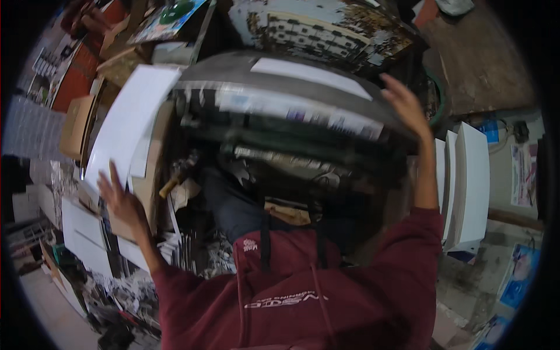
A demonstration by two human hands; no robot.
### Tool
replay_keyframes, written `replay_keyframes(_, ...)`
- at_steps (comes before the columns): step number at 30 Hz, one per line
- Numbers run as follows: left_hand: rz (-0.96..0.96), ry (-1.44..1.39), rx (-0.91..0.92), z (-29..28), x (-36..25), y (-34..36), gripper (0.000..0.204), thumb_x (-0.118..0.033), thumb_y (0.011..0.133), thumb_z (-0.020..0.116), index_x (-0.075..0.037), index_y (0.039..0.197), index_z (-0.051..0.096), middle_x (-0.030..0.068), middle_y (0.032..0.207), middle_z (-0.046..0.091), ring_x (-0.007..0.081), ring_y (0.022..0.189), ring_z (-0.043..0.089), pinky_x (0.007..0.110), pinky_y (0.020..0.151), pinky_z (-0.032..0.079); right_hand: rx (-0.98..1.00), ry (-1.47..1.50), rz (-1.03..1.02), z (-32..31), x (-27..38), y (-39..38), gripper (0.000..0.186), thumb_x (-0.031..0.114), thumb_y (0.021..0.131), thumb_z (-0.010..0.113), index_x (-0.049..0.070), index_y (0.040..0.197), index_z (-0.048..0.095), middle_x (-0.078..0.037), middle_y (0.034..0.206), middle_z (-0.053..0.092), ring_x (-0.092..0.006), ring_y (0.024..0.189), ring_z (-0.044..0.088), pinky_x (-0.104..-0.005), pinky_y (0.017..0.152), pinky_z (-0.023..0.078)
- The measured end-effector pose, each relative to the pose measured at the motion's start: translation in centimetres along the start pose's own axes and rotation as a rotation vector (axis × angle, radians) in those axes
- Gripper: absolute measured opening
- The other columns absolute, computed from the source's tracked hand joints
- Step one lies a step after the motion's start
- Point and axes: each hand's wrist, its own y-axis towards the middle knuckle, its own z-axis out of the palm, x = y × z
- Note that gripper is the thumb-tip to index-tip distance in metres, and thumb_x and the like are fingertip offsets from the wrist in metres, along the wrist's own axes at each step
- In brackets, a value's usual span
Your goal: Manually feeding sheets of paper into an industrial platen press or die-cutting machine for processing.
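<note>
On the left, my left hand (121, 198) is at the near end of a stack of white sheets (131, 111), its fingers spread and nothing seen in them. Whether it touches the sheets, I cannot tell. My right hand (403, 102) reaches forward to the right end of a long machine's dark grey top (216, 67). Its fingers are stretched out and hold nothing. A narrow white strip of paper (312, 76) lies on that grey top, just left of my right hand. Printed strips (297, 111) run along the machine's near edge, blurred.
Tall stacks of white sheets (469, 186) stand to my right. A tool with a yellow handle (169, 188) lies beside a cardboard piece (153, 169). Paper scraps (224, 256) fill the lower left. A rusty, peeling panel (245, 23) and a brown board (484, 64) are beyond the machine.
</note>
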Motion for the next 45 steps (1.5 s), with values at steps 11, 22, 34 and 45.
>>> replay_keyframes(11, -0.264, -0.006, 0.703, 28.2, 13.1, -3.6, 0.077, -0.05, 0.088, 0.052, -0.012, 0.148, 0.024, 0.0294, 0.151, 0.017, 0.0486, 0.139, 0.015, 0.055, 0.111, 0.023, -0.606, -1.233, 0.673, -14.5, 7.5, -26.3, 0.07, 0.056, 0.086, 0.057, -0.002, 0.125, 0.055, -0.022, 0.126, 0.056, -0.0357, 0.116, 0.053, -0.0407, 0.098, 0.039)
replay_keyframes(22, -0.71, 0.236, 0.931, 20.3, 8.6, -1.3, 0.12, -0.083, 0.066, 0.054, -0.008, 0.15, 0.013, 0.0283, 0.141, 0.038, 0.0416, 0.125, 0.046, 0.064, 0.1, 0.032, -0.476, -1.188, 0.709, -14.5, -0.6, -38.3, 0.067, 0.052, 0.077, 0.073, -0.008, 0.103, 0.059, -0.026, 0.102, 0.061, -0.0372, 0.096, 0.058, -0.0425, 0.086, 0.046)
replay_keyframes(34, -0.4, 0.434, 0.705, 19.5, 7.8, -3.4, 0.073, -0.069, 0.085, 0.044, -0.003, 0.105, 0.07, 0.0179, 0.12, 0.06, 0.0356, 0.106, 0.061, 0.056, 0.101, 0.03, -0.454, -0.867, 0.831, -16.1, 0.8, -38.4, 0.05, 0.042, 0.08, 0.073, 0.002, 0.109, 0.064, -0.017, 0.11, 0.064, -0.0297, 0.104, 0.06, -0.0378, 0.09, 0.046)
replay_keyframes(45, -0.538, 0.426, 0.738, 19.3, 4.9, 0.1, 0.102, -0.081, 0.08, 0.031, 0.003, 0.135, 0.044, 0.0305, 0.131, 0.044, 0.0418, 0.124, 0.042, 0.065, 0.101, 0.022, -0.468, -0.604, 0.775, -18.7, -0.8, -40.7, 0.04, 0.033, 0.088, 0.066, 0.001, 0.11, 0.065, -0.009, 0.105, 0.064, -0.0189, 0.097, 0.056, -0.0313, 0.084, 0.043)
